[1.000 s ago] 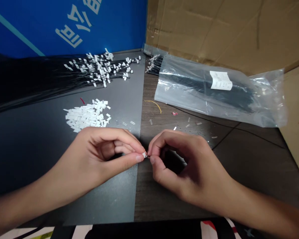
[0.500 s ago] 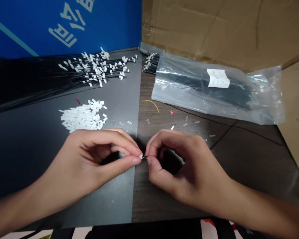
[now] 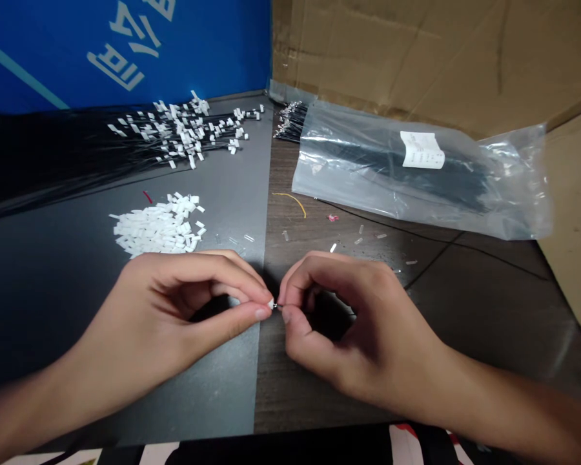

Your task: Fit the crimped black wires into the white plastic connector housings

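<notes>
Both hands met low over the worktop, near the seam where its grey part gave way to dark wood grain. Left hand: grip closed, thumb and fingertips pinching a small white piece, mostly hidden by them. Right hand: grip closed on a thin dark wire, its metal tip right at the white piece; could not tell how far in it sat. Beyond the left hand lay a loose heap of white pieces; behind that, a bundle of black wires with white ends. To the right, a clear bag held more dark wires.
</notes>
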Motion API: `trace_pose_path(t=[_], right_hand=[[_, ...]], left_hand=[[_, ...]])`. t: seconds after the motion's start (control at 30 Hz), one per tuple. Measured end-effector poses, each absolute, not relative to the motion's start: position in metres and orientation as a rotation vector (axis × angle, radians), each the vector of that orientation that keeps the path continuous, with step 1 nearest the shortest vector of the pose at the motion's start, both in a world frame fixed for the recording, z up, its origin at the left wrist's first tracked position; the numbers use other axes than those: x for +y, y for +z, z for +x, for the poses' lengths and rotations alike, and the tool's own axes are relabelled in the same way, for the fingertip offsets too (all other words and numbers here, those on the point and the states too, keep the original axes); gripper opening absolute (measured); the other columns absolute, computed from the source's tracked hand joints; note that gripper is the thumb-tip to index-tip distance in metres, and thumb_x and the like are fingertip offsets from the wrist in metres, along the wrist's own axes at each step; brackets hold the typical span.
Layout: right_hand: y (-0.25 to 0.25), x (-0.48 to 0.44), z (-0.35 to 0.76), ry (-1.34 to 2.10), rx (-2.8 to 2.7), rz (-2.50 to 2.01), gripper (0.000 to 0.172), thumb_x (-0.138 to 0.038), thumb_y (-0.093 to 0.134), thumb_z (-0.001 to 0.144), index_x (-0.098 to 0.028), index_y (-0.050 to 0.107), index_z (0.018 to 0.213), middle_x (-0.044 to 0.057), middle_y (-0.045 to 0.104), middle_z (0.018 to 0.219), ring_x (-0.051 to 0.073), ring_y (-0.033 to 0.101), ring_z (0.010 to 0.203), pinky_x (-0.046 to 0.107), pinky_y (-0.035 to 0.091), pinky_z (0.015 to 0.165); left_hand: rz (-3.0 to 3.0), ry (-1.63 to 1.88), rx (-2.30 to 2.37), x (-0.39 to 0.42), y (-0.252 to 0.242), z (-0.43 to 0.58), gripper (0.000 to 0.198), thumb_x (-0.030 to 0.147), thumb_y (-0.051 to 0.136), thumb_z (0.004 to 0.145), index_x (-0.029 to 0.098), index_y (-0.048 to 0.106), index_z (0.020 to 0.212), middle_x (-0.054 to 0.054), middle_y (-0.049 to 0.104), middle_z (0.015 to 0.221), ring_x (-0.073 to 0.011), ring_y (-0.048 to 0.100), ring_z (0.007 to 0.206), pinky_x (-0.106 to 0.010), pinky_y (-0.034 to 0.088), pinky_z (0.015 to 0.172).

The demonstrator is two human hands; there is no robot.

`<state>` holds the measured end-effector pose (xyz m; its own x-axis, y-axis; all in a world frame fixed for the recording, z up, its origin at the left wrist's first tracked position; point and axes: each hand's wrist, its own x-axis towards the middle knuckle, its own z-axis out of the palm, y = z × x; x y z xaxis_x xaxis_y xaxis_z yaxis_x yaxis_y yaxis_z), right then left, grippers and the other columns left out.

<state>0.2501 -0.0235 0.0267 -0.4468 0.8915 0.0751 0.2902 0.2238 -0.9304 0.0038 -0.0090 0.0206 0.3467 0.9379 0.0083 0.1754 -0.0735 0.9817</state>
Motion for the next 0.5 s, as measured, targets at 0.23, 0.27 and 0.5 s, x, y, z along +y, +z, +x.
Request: trace_pose_path(t=[0.23,0.27,0.5], right_hand=[[0.0265,-0.0236,0.2491,1.223,-1.836,-1.086,0.009,-0.01,0.078,0.1,-0.018,0.08,0.095,-0.003,0.081,0.092,0.009,0.073,0.081,0.021,0.058,0.076],[0.0266,-0.0235,0.2487,1.226,-1.834,-1.084,0.009,-0.011,0.078,0.1,-0.017,0.08,0.095,-0.004,0.081,0.091,0.009,0.073,0.08,0.02,0.057,0.076],[0.029,-0.0222,0.2494,1.28,-1.855,-1.074,0.009,-0.01,0.078,0.101,-0.015,0.081,0.094,-0.004,0.079,0.087,0.007,0.07,0.078,0.019,0.055,0.073]], left_hand=[[1.501,0.882,1.078,-0.008,0.0224,0.0063,0.019,0.015,0.095,0.089,0.032,0.099,0.082,0.0,0.094,0.084,-0.0135,0.09,0.076,-0.01,0.068,0.074],[1.498,0.884,1.076,-0.0083,0.0228,0.0069,0.02,0.015,0.094,0.09,0.032,0.099,0.082,0.0,0.094,0.085,-0.0135,0.09,0.076,-0.01,0.068,0.073],[1.473,0.854,1.098,-0.009,0.0244,0.0086,0.018,0.016,0.095,0.089,0.031,0.099,0.08,0.0,0.094,0.083,-0.0139,0.09,0.074,-0.01,0.067,0.072]])
